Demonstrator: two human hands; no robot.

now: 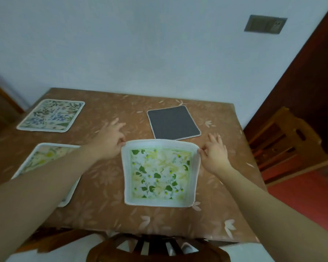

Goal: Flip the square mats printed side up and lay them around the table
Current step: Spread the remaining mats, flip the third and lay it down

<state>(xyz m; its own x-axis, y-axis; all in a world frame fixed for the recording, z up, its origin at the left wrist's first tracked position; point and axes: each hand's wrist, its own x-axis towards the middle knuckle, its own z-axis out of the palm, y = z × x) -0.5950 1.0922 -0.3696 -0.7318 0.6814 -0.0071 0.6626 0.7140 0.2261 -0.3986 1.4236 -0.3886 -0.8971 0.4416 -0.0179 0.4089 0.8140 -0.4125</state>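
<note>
Placement of the third printed mat was the step in hand, judging from the layout. Nearest the camera, a dark wooden chair back (155,248) stood just below the tabletop (106,210) edge, which wore a brown cloth with pale leaf shapes. On it, front and centre, sat the green-leaf mat (160,173), printed side up: a white border around yellow-green blossoms and dark green leaves, its near edge lying on the cloth while the far edge curved slightly, whether lifted or flat could not be told. The left hand (110,141) pinched the far left corner between thumb and forefinger, the other fingers spread loosely over the cloth. The right hand (214,154) pinched the far right corner the same way, its remaining fingers raised. Each grip was thus narrowly closed on the mat's edge.

To the left, partly under the left forearm, a yellow-floral mat (44,157) lay face up. Farther off on the left was a blue-floral mat (52,115), also face up. Just beyond the held mat, a grey mat (173,122) still showed its plain backing.

The next move likely called for releasing both corners, smoothing the mat flat, then reaching for the grey one to turn it over.
</note>
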